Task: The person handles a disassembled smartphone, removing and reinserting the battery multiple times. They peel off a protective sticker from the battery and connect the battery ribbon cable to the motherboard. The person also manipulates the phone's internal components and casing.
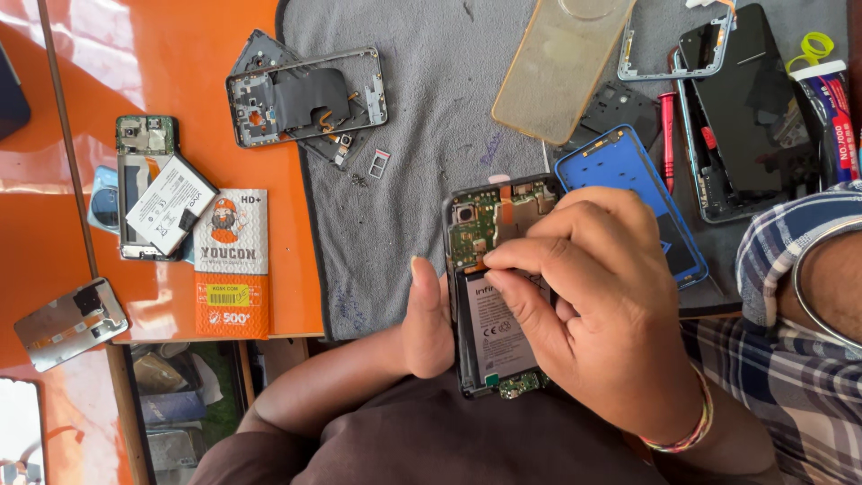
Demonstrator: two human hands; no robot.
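An opened phone (pixel 489 269) with its back off shows a green circuit board at the top and a grey battery (pixel 499 337) below. My left hand (pixel 429 319) grips the phone's left edge from underneath, thumb up along the frame. My right hand (pixel 600 296) lies over the phone's right side, thumb and forefinger pinched together at the joint between board and battery. What the fingertips pinch is too small to tell.
A grey cloth mat (pixel 422 99) covers the orange table (pixel 162 72). On it lie a stripped phone frame (pixel 305 97), a blue frame (pixel 628 193), a clear case (pixel 561 63), a black screen (pixel 750 108) and a red screwdriver (pixel 667 135). Left: another opened phone with loose battery (pixel 157 193), an orange packet (pixel 232 265).
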